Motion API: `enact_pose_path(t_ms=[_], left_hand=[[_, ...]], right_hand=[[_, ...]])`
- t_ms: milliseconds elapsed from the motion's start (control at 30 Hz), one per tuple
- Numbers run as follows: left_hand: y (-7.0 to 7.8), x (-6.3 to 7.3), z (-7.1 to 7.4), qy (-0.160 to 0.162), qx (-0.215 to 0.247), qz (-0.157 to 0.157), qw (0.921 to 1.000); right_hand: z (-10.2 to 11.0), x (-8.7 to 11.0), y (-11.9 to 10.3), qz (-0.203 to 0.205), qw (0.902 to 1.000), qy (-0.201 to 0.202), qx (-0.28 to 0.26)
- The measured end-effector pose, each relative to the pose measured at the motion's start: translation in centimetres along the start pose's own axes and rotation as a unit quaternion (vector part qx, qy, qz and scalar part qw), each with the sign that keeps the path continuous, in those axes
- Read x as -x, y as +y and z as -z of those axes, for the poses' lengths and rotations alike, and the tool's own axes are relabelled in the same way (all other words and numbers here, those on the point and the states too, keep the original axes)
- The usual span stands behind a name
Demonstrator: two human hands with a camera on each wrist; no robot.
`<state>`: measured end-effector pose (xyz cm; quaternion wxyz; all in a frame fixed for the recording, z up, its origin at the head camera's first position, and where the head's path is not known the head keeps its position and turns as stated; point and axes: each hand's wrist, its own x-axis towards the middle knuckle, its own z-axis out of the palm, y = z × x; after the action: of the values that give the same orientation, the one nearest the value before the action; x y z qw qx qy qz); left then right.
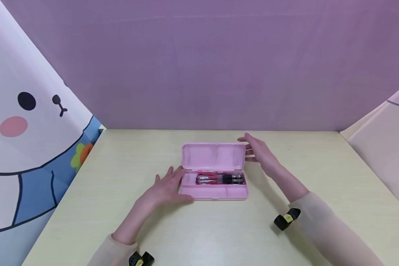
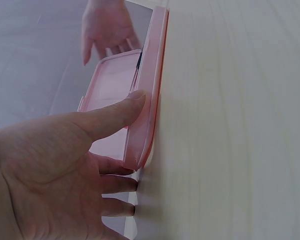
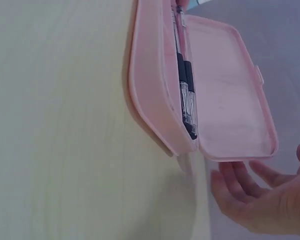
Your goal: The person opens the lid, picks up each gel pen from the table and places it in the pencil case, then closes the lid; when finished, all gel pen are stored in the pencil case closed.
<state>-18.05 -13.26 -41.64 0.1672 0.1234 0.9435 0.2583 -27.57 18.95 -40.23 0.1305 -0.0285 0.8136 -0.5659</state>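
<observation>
A pink pencil case (image 1: 236, 191) lies on the table with its lid (image 1: 212, 156) raised and tipped back. Several pens (image 1: 219, 177) with clear barrels, some red and some black, lie in its rear compartment. My left hand (image 1: 167, 188) holds the case at its left end, thumb on the front wall and forefinger by the rear corner; the other fingers are spread outward. At the lid's right edge is my right hand (image 1: 261, 155), fingers loosely extended. In the right wrist view, its fingertips (image 3: 233, 172) show just beyond the lid's edge.
The pale wooden table (image 1: 119, 159) extends around the case. Behind it rises a purple backdrop (image 1: 206, 74). A cartoon-printed cloth (image 1: 33, 147) hangs on the left, and a pale cloth (image 1: 385, 136) on the right. Both sleeves carry small black wrist cameras.
</observation>
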Motion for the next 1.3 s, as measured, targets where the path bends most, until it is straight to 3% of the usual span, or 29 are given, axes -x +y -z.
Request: enact_pose_path(t_ms=[67,200,400,700,1300], left_hand=[[0.0,0.0,0.0,0.001,0.002,-0.001,1.0],[0.0,0.1,0.0,-0.001,0.004,-0.002,1.0],[0.0,0.1,0.0,0.0,-0.001,-0.007,1.0],[0.2,0.1,0.1,0.0,0.0,-0.005,1.0],[-0.1,0.3,0.0,0.011,0.004,-0.002,0.9999]], right_hand=[[0.1,-0.4,0.4,-0.039,0.997,-0.057,-0.037],[0.2,-1.3,1.1,-0.089,0.9813,-0.143,-0.093],[0.2,-2.1,1.4,-0.115,0.9678,-0.195,-0.11],[0.0,-2.2,1.1,-0.107,0.9679,-0.208,-0.093],[0.7,-0.2,2.4,0.002,0.9724,-0.23,-0.039]])
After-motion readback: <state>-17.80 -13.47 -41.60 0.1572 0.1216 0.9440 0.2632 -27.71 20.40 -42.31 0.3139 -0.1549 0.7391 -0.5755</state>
